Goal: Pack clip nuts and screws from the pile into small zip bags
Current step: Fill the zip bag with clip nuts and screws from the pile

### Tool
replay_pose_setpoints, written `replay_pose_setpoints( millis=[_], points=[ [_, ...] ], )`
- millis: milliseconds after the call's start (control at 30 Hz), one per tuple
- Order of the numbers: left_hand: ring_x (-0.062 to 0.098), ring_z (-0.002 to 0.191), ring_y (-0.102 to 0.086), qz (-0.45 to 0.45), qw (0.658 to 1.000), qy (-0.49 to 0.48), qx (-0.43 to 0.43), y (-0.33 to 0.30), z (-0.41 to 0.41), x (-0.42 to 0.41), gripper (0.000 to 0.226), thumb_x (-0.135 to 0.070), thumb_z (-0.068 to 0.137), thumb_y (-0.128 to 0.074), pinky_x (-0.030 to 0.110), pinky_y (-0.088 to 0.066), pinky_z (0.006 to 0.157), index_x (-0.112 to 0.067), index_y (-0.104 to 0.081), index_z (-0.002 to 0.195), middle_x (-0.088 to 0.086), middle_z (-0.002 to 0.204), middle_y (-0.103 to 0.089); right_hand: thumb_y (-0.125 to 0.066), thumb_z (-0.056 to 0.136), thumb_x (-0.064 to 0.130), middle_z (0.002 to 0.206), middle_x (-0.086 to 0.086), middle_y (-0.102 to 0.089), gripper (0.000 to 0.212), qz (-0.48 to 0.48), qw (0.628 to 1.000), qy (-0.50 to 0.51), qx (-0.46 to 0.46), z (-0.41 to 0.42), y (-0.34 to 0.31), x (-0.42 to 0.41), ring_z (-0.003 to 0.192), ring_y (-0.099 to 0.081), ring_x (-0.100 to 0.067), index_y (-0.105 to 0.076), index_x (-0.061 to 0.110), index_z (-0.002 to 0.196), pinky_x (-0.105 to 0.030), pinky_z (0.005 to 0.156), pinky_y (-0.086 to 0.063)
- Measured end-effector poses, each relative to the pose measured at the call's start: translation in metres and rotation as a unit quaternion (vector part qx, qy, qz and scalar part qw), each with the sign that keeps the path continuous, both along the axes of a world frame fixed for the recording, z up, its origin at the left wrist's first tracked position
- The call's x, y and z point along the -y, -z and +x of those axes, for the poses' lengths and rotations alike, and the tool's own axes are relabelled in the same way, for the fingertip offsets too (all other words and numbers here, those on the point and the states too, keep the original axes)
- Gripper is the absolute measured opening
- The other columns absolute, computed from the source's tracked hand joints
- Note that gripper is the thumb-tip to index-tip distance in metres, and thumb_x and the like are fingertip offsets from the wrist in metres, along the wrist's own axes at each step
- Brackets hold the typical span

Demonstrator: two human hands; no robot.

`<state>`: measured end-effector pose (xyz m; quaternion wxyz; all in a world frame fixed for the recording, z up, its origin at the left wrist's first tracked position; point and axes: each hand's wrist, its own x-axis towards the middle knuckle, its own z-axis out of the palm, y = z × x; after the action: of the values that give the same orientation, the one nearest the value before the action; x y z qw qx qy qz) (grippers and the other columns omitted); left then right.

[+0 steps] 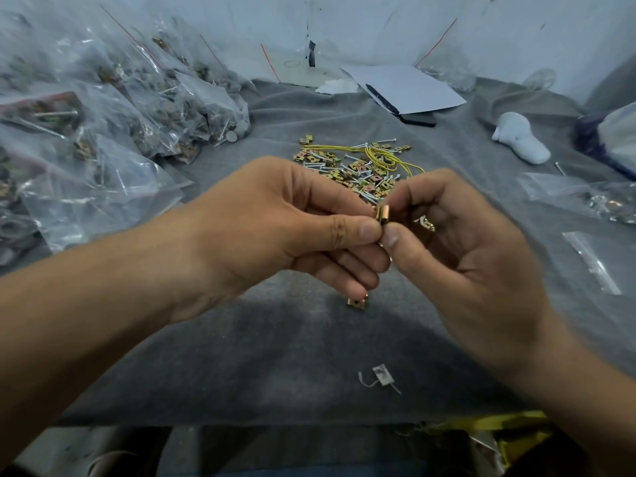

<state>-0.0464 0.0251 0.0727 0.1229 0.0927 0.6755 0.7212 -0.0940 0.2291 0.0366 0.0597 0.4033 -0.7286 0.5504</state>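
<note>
Grey cloth (pixel 275 339) covers the counter. Both hands meet in the middle: the left hand (pixel 292 222) and right hand (pixel 457 235) pinch a small clip nut (pixel 382 213) together, likely to check it. Just beyond lies the pile (pixel 361 170); filled zip bags (pixel 120 115) sit far left.

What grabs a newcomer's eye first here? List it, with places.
Both hands, the left hand and right hand, meet at centre, pinching brass-coloured clip nuts between fingertips. Behind them lies the pile of clip nuts and screws on grey cloth. Filled zip bags heap up at far left.
</note>
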Motion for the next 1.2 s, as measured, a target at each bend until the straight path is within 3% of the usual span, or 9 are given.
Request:
replay_pose_setpoints(
  millis=[233, 433, 667, 867, 1033, 1200],
  points=[
    [0.032, 0.079, -0.076, 0.008, 1.000, -0.009, 0.008, -0.001, 0.000, 0.002, 0.023, -0.013, 0.081, -0.071, 0.031, -0.062, 0.065, 0.006, -0.078, 0.093, 0.029, 0.091, -0.075, -0.062, 0.100, 0.023, 0.110, -0.006, -0.062, 0.018, 0.006, 0.998, 0.048, -0.038, 0.002, 0.001, 0.002, 0.106, -0.063, -0.026, -0.061, 0.016, 0.116, -0.033, 0.088, -0.053],
    [0.033, 0.073, -0.074, -0.002, 1.000, -0.001, 0.023, 0.002, 0.001, -0.002, 0.017, -0.009, 0.084, -0.069, 0.033, -0.062, 0.063, 0.004, -0.076, 0.091, 0.029, 0.085, -0.074, -0.055, 0.105, 0.022, 0.103, -0.003, -0.059, 0.014, 0.057, 0.992, 0.070, -0.084, 0.005, 0.000, 0.003, 0.099, -0.059, -0.017, -0.060, 0.009, 0.108, -0.014, 0.085, -0.044],
    [0.032, 0.072, -0.073, 0.027, 1.000, 0.003, 0.003, 0.005, 0.003, -0.010, 0.018, -0.008, 0.089, -0.066, 0.032, -0.062, 0.063, 0.008, -0.074, 0.095, 0.027, 0.084, -0.073, -0.046, 0.106, 0.017, 0.097, -0.004, -0.055, 0.013, 0.023, 0.995, 0.085, -0.053, 0.014, 0.005, 0.010, 0.088, -0.054, -0.018, -0.054, 0.007, 0.107, -0.025, 0.081, -0.043],
    [0.030, 0.073, -0.074, 0.027, 1.000, 0.001, 0.010, 0.004, 0.003, -0.008, 0.024, -0.008, 0.087, -0.069, 0.032, -0.063, 0.065, 0.014, -0.071, 0.097, 0.025, 0.084, -0.073, -0.044, 0.106, 0.015, 0.094, 0.001, -0.053, 0.013, 0.007, 0.995, 0.088, -0.038, 0.016, 0.006, 0.014, 0.086, -0.051, -0.012, -0.054, 0.007, 0.107, -0.022, 0.080, -0.041],
    [0.029, 0.074, -0.075, 0.023, 0.999, -0.002, 0.034, 0.004, 0.002, -0.006, 0.029, -0.011, 0.083, -0.071, 0.031, -0.063, 0.064, 0.013, -0.073, 0.099, 0.026, 0.086, -0.074, -0.045, 0.106, 0.014, 0.096, -0.002, -0.053, 0.009, 0.021, 0.992, 0.116, -0.046, 0.014, 0.009, 0.017, 0.087, -0.051, -0.018, -0.053, 0.009, 0.106, -0.021, 0.080, -0.040],
    [0.026, 0.064, -0.070, -0.047, 0.996, -0.044, -0.057, 0.010, -0.002, -0.007, 0.015, -0.004, 0.090, -0.069, 0.030, -0.060, 0.056, 0.009, -0.075, 0.094, 0.024, 0.077, -0.072, -0.050, 0.105, 0.022, 0.103, -0.004, -0.058, 0.006, -0.007, 0.989, 0.146, -0.022, 0.017, 0.014, 0.022, 0.097, -0.058, -0.020, -0.055, 0.020, 0.108, -0.024, 0.084, -0.045]
  ],
)
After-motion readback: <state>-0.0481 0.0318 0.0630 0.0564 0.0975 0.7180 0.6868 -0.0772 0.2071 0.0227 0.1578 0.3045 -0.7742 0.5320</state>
